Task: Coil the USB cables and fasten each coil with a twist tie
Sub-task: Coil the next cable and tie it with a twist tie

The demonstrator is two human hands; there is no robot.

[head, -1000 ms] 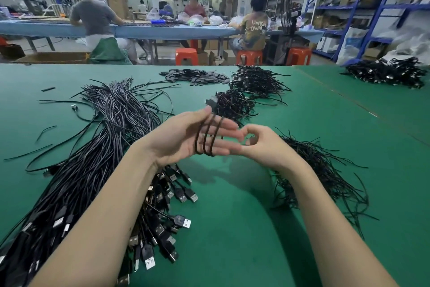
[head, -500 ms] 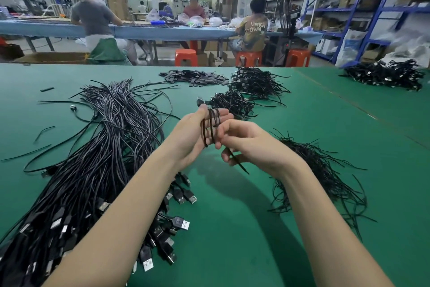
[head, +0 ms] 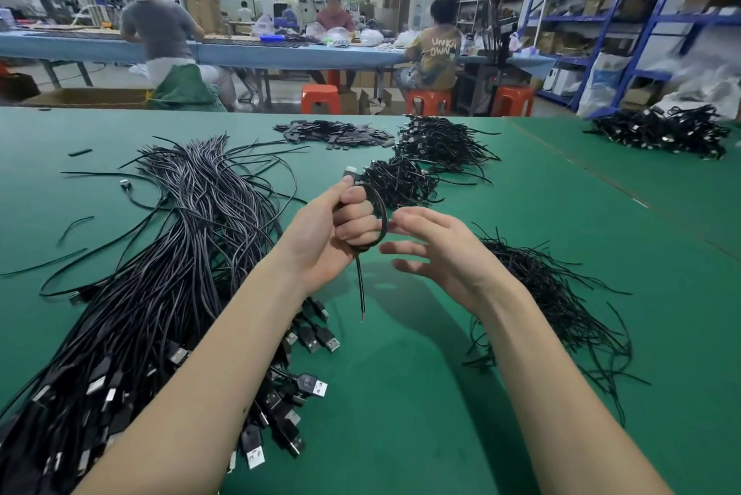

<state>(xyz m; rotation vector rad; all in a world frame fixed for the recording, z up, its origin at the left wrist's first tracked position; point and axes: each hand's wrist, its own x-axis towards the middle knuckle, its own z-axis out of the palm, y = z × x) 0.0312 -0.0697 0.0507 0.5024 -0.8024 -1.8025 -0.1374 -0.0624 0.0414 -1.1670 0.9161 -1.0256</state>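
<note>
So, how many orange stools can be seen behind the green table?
3, in a row on the floor past the table's far edge: left stool, middle stool under a seated person, right stool. Others may be hidden.

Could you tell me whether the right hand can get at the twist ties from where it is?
Probably yes: the right hand is open and holds nothing, and the twist ties lie uncovered just beside it.

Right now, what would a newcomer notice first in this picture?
First, the left hand above the middle of the green table, gripping a coiled cable, with the open right hand beside it. Then the big bundle of loose USB cables at left, and the pile of twist ties at right.
</note>
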